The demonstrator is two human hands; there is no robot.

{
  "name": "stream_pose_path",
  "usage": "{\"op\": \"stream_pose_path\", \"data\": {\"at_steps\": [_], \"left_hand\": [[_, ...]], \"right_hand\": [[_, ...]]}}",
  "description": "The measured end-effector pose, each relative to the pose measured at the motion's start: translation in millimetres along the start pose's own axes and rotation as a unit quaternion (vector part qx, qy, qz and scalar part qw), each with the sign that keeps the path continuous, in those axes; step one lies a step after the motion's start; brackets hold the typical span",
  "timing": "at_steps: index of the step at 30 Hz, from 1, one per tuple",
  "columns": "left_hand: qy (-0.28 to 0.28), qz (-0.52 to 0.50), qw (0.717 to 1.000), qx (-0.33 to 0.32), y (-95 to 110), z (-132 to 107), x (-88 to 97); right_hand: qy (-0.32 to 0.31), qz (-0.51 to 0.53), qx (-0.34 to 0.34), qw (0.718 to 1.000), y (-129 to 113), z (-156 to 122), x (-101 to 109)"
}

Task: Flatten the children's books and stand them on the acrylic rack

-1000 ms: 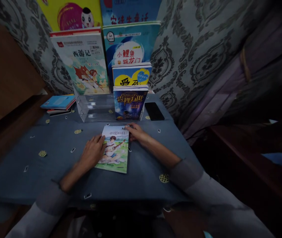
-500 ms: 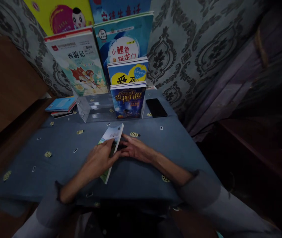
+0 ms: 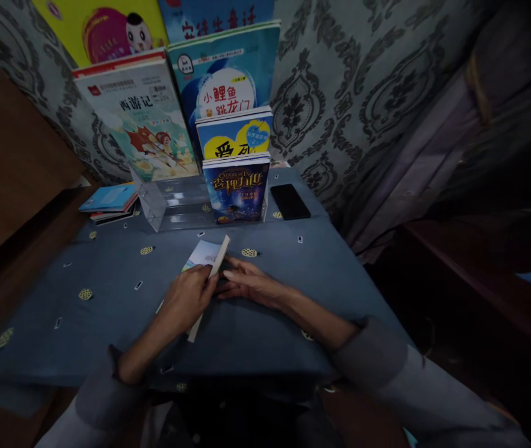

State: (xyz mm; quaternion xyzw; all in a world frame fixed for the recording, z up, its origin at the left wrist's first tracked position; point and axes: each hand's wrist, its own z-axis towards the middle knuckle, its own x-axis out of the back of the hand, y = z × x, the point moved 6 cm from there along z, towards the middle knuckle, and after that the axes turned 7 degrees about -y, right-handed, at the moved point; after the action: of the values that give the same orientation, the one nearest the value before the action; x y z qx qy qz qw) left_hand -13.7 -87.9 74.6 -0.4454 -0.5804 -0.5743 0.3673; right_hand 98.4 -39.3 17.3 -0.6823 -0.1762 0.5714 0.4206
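Observation:
A thin paperback book (image 3: 206, 251) with a pale blue and green cover stands tilted above the near middle of the table, its pale long edge turned right. My left hand (image 3: 188, 295) is closed on it, fingers across the cover and thumb at the long edge. My right hand (image 3: 256, 286) is at the book's right side, fingers stretched out and a little apart. Its fingertips reach the book's edge; whether they press on it I cannot tell. The lower part of the cover is hidden behind my left hand.
A clear acrylic stand (image 3: 176, 214) holds several upright books, with a dark blue book (image 3: 237, 193) in front. To its right lies a black phone (image 3: 291, 201). A small stack of books (image 3: 109, 199) sits on the left. A blue patterned cloth (image 3: 106, 323) covers the table.
The book has turned in my left hand, so more of its long edge shows and the cover opens out to the left. My right hand has shifted slightly, its fingers more spread.

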Motion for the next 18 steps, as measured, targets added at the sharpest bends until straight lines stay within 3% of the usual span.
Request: {"op": "stream_pose_path", "data": {"at_steps": [12, 14, 16, 18], "left_hand": [[0.024, 0.011, 0.999, -0.018, 10, -6, -6.0], [0.059, 0.002, 0.998, -0.009, -4, -7, -5.1], [0.128, 0.004, 0.99, 0.056, -31, -7, 1.5], [0.149, -0.047, 0.983, 0.092, -58, -4, 7.0]], "right_hand": [[0.098, -0.026, 0.031, 0.994, 12, 5, 18], [0.127, -0.045, 0.035, 0.99, 14, 3, 21], [0.122, -0.076, 0.031, 0.989, 13, 2, 20], [0.112, -0.122, 0.043, 0.985, 2, 2, 15]]}}
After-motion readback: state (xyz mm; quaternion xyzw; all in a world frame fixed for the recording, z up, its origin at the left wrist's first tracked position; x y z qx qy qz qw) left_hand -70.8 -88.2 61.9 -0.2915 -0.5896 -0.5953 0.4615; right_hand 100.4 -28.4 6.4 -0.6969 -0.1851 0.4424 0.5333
